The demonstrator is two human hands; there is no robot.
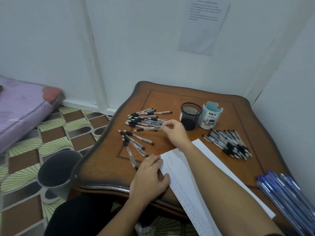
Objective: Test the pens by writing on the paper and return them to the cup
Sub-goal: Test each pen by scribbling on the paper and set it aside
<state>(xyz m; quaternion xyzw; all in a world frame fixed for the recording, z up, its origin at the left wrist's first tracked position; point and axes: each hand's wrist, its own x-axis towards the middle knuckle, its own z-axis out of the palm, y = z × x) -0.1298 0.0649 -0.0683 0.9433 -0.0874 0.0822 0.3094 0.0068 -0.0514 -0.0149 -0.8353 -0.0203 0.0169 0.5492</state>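
The person's right hand (175, 132) reaches to the far middle of the brown wooden worktop (105, 159). Its fingers (167, 124) are pinched narrowly round the end of one clear-barrelled pen with a black grip (150, 128). The pen lies nearly level and points left, at the near edge of a loose heap of like pens (146, 119). These overlap too much for a sure count, though there seem to be about ten.

Nearer on the left, four more of the same pens (134, 147) are fanned out apart from the heap. The nearest of them runs up to the left hand (150, 174). That hand lies flat, its fingers straight and together, pressing the left edge of one long white sheet of paper (187, 188). The paper bears rows of small handwriting and runs from the middle of the worktop to its near right edge, under the right forearm.

Two cups stand side by side at the far right, just beyond the right hand: a black wire-mesh cup (190, 114) and, touching or nearly touching it on the right, a pale blue organiser cup printed "DIY" (210, 116).

To the right of the paper lies a dense pile of black-grip pens (228, 145) — too many and too tangled to count. A bundle of blue pens (286, 195) lies at the near right corner, also uncountable.

On the patterned floor to the left stand one grey bin (58, 169) and — farther off — one purple wrapped mattress (20, 113). One printed notice (204, 26) hangs on the white wall.
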